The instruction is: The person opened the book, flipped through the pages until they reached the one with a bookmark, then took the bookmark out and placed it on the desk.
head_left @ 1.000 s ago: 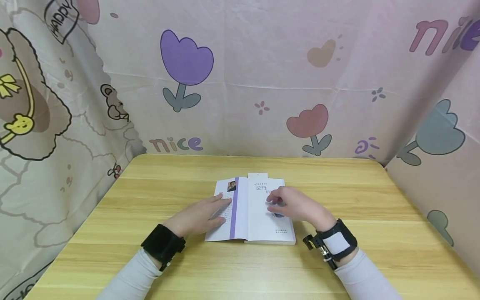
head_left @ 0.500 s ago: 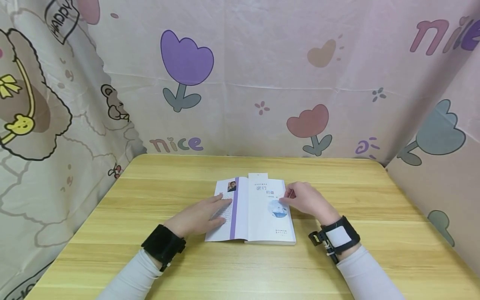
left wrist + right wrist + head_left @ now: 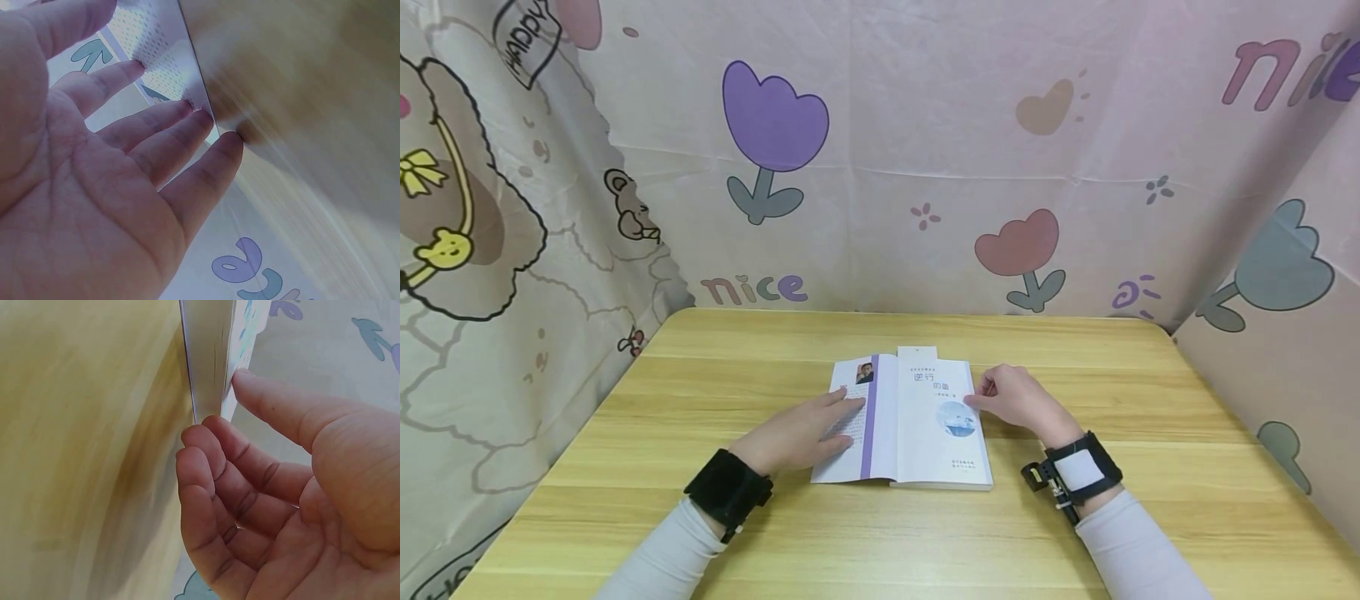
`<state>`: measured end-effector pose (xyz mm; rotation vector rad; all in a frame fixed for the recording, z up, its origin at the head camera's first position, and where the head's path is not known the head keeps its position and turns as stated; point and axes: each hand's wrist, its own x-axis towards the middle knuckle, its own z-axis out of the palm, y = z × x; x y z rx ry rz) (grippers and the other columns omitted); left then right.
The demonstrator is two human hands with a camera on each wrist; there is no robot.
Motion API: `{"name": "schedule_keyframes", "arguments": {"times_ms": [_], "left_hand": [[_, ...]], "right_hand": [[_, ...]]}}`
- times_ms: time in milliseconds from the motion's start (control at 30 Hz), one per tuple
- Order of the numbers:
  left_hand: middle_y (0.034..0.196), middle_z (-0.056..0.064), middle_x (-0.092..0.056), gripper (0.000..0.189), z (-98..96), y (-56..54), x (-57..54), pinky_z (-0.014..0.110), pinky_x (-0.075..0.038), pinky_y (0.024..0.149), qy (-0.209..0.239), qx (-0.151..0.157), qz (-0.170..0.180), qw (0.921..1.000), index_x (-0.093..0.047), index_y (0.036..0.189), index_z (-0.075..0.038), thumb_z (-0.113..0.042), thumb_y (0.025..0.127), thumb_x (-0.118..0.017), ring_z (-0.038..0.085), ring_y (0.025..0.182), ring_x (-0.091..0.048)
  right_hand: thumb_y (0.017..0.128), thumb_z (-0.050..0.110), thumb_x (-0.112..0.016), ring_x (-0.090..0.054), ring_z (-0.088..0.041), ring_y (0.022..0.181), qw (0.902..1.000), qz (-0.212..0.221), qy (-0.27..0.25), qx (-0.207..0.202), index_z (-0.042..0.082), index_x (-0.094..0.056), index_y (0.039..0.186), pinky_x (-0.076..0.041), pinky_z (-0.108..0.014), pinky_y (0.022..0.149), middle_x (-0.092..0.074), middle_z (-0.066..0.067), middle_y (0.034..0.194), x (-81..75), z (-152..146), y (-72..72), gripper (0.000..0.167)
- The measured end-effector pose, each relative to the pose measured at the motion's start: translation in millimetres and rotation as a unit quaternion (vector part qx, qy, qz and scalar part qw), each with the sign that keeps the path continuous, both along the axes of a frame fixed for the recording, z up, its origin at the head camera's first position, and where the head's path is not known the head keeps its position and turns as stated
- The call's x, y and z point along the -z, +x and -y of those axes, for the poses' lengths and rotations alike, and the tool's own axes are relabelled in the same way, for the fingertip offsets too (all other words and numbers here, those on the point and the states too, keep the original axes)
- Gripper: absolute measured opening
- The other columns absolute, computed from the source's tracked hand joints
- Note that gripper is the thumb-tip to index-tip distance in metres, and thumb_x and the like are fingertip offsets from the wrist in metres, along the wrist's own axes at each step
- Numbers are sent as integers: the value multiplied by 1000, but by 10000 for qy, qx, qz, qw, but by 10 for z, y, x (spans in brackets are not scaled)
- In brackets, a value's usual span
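My left hand [image 3: 797, 435] is lying flat, palm down, its fingers [image 3: 187, 122] stretched straight and pointing toward one o'clock. My right hand [image 3: 1018, 402] is resting on its outer edge, fingers [image 3: 209, 481] curling inward, thumb reaching toward nine o'clock. Both forearms are angling inward.

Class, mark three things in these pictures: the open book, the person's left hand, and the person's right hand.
open book [image 3: 934, 442], head view, on the bare lower part of its right-hand page.
left hand [image 3: 796, 435], head view, on the back of the hand.
right hand [image 3: 1017, 402], head view, on the back of the hand.
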<state>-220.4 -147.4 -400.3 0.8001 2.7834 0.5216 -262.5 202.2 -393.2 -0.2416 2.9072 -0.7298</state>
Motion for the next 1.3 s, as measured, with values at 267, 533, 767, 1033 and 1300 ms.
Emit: {"name": "schedule_keyframes", "arguments": {"times_ms": [267, 533, 767, 1033, 1300], "left_hand": [[171, 21, -40, 60, 6, -5, 19, 59, -40, 127, -12, -62, 27, 10000, -48, 162, -11, -31, 109, -64, 40, 158, -42], [171, 21, -41, 59, 5, 3, 9, 60, -39, 127, 8, -26, 9, 10000, -48, 162, -10, -30, 109, -64, 41, 158, -41], [170, 22, -41, 58, -3, 14, -2, 59, -39, 127, 3, -6, 6, 10000, -48, 162, -9, -29, 109, -63, 41, 158, -41], [171, 21, -41, 59, -17, 19, 4, 58, -39, 127, -45, -90, 87, 9999, -48, 162, -11, -31, 109, -63, 39, 158, -42], [171, 21, -41, 59, -9, 16, 10, 58, -40, 127, -2, -119, 122, 9999, -48, 162, -11, -32, 109, -64, 39, 158, -42]], "right_hand": [[98, 28, -79, -54, -17, 72, 10000, -25, -54, -40, 9, -72, 85, -41, -29, 65, -61, -2, 75, 20, -7, -18, 24], [98, 27, -80, -54, -17, 72, 9999, -44, -61, -70, 9, -73, 85, -42, -29, 66, -63, -2, 75, 29, -11, -27, 24], [100, 30, -78, -55, -18, 73, 10000, 7, -21, -16, 9, -73, 88, -42, -29, 66, -62, -2, 75, 15, -10, -19, 24], [102, 34, -75, -52, -17, 70, 9999, -82, -30, -124, 10, -71, 86, -40, -29, 64, -56, -1, 70, -5, -29, -28, 29], [101, 30, -76, -49, -16, 66, 9991, -191, -347, -130, 10, -67, 81, -37, -28, 61, -53, 1, 68, -3, -40, -37, 30]]}}
